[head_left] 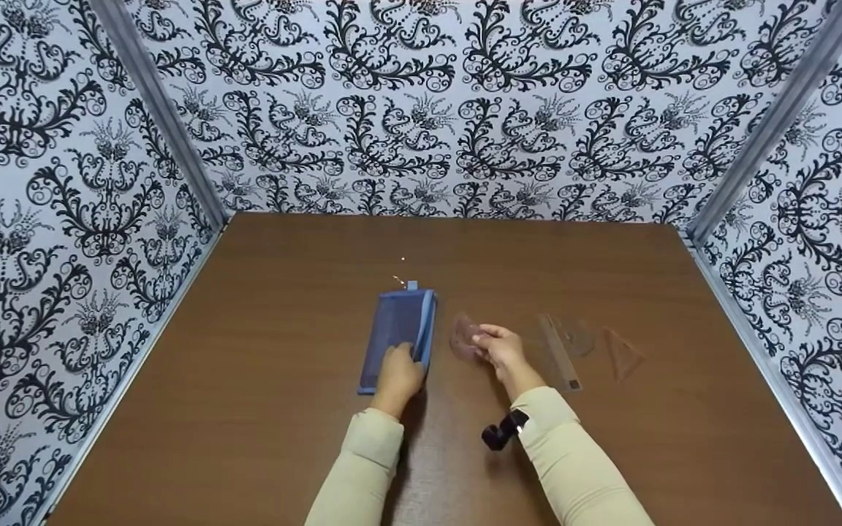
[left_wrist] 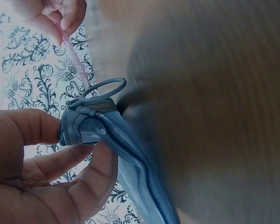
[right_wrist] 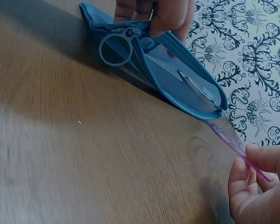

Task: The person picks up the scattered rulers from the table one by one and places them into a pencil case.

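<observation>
A blue mesh zip pouch (head_left: 384, 332) lies on the table, its zipper side gaping in the right wrist view. My left hand (head_left: 400, 372) pinches the pouch's near end between thumb and fingers. Beside that grip, a ring-shaped zip pull (right_wrist: 115, 50) hangs at the end of the zipper. To the right of the pouch, my right hand (head_left: 503, 352) pinches a thin, see-through pink protractor (head_left: 463, 337) by its edge. In the right wrist view the protractor is seen nearly edge-on near the pouch's mouth; whether the two touch, I cannot tell.
Right of my right hand lie a clear ruler (head_left: 561, 358), a clear protractor (head_left: 579, 339) and a pinkish set square (head_left: 621, 353). A dark camera (head_left: 503, 431) sits on my right wrist. Patterned walls (head_left: 421, 146) enclose the brown table (head_left: 260, 438) at the back and sides.
</observation>
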`<state>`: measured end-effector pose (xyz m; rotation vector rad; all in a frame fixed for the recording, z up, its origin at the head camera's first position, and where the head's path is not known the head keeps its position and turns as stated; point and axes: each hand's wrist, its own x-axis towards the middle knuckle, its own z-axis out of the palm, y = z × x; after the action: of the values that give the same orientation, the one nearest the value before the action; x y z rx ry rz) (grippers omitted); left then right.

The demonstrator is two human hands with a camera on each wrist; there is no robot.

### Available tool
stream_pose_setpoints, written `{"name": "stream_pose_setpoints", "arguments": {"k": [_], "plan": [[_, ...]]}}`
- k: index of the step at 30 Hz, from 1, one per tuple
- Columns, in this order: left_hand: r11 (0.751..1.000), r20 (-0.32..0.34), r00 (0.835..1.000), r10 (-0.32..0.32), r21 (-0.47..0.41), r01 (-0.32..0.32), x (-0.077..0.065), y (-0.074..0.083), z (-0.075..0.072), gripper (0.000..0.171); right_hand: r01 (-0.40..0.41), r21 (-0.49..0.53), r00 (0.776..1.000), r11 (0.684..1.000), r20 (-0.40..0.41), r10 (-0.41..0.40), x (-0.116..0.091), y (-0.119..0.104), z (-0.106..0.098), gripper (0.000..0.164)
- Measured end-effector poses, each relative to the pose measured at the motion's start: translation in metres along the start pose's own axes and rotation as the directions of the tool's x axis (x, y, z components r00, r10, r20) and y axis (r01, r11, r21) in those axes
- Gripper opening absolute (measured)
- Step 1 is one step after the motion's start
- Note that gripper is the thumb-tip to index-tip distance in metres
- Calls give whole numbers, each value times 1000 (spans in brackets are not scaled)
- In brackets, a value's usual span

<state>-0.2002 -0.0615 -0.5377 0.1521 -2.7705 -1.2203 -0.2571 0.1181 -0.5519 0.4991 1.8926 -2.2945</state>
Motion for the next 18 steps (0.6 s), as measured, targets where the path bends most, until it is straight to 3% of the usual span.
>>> {"name": "stream_pose_setpoints", "arguments": {"k": [18], "plan": [[1000, -1, 1000, -26, -9, 26, 1, 1, -1, 41, -5, -28, 999, 1000, 37, 6, -6, 6, 25, 37]]}}
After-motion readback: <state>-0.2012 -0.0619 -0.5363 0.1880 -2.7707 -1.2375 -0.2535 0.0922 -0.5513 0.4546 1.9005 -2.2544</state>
